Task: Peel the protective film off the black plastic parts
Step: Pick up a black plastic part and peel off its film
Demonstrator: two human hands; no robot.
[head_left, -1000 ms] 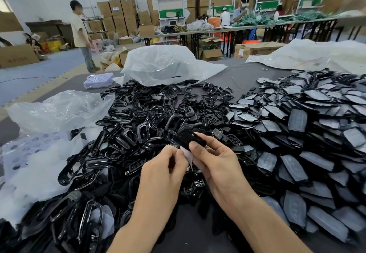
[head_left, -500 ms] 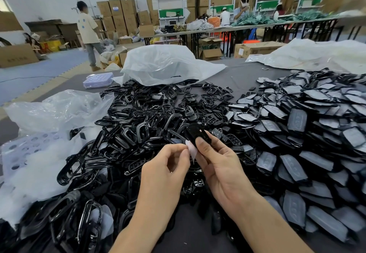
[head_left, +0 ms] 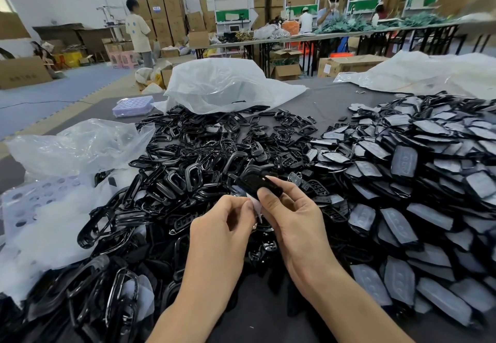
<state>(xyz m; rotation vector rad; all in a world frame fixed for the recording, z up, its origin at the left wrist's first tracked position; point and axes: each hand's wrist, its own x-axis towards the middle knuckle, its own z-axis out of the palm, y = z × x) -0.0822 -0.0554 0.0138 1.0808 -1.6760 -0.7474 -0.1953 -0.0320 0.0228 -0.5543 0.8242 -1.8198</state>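
Head view showed the right hand point(head_left: 292, 216) gripping a glossy black plastic part point(head_left: 257, 183); the left hand point(head_left: 222, 224) pinched its whitish protective film point(head_left: 256, 207).

From here the thumb and fingers of the right hand point(head_left: 295, 221) cover the near end of the black part point(head_left: 253, 181). The film point(head_left: 255, 206) shows only as a pale scrap tucked behind the fingertips of the left hand point(head_left: 222, 224), so where it joins the part cannot be told. Right of the grip, the heap of covered parts point(head_left: 402, 181) runs out of view.
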